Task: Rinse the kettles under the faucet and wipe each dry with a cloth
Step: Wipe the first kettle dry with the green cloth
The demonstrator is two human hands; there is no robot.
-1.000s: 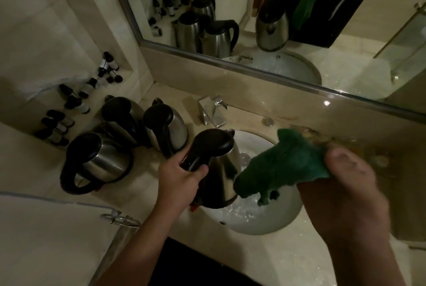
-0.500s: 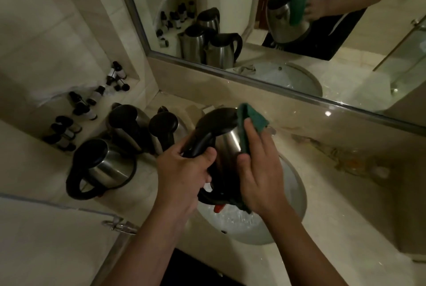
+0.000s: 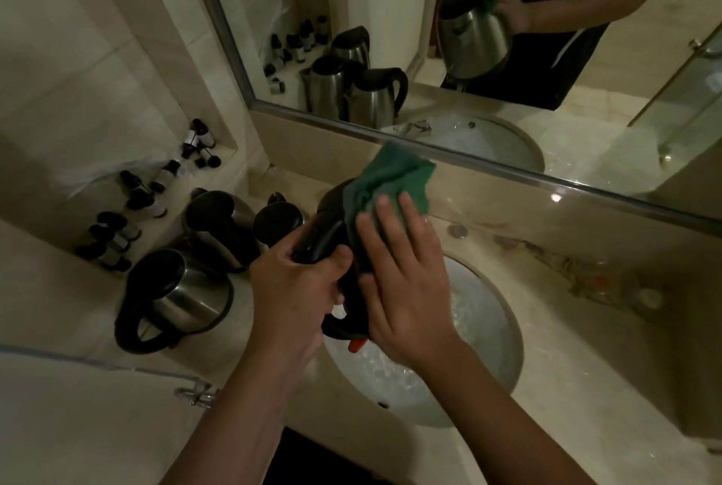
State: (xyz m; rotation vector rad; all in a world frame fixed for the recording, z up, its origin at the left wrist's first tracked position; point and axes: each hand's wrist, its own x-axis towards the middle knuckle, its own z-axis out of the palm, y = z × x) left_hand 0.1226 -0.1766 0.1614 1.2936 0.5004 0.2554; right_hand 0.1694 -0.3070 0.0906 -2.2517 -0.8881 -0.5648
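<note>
- Moved up since half a second ago: green cloth (image 3: 390, 183), now spread over the lid end of the held kettle (image 3: 332, 211) instead of bunched against its side; camera view shifted a little too.
- Held above the sink (image 3: 504, 332), at the centre of the view: steel kettle with black lid and handle, tilted, an orange-red tab showing at its lower end.
- Left hand (image 3: 297, 289): fingers and thumb curled round the black handle, gripping it from 9 o'clock of the kettle.
- Right hand (image 3: 402, 281): fingers straight and spread, pressing the cloth flat against the kettle from 3 o'clock; thumb lying along the dark body.
- Foamy or rippled water visible in the basin at 6 o'clock of the kettle.
- Standing on the counter (image 3: 586, 387) at 9 o'clock of the sink: three other kettles, nearest kettle (image 3: 176, 297) with handle toward the camera, middle kettle (image 3: 218, 226) behind it, far kettle (image 3: 277, 221) just beside the held one.
- Small dark-capped bottles (image 3: 136, 203) clustered on the ledge at 10 o'clock, some upright, some lying down.
- Round metal knob (image 3: 457, 230) on the counter at 12 o'clock of the basin.
- Mirror (image 3: 586, 113) across the top, reflecting kettles, bottles, basin and both hands on the cloth-covered kettle.
- Faucet hidden behind the hands and the kettle.
</note>
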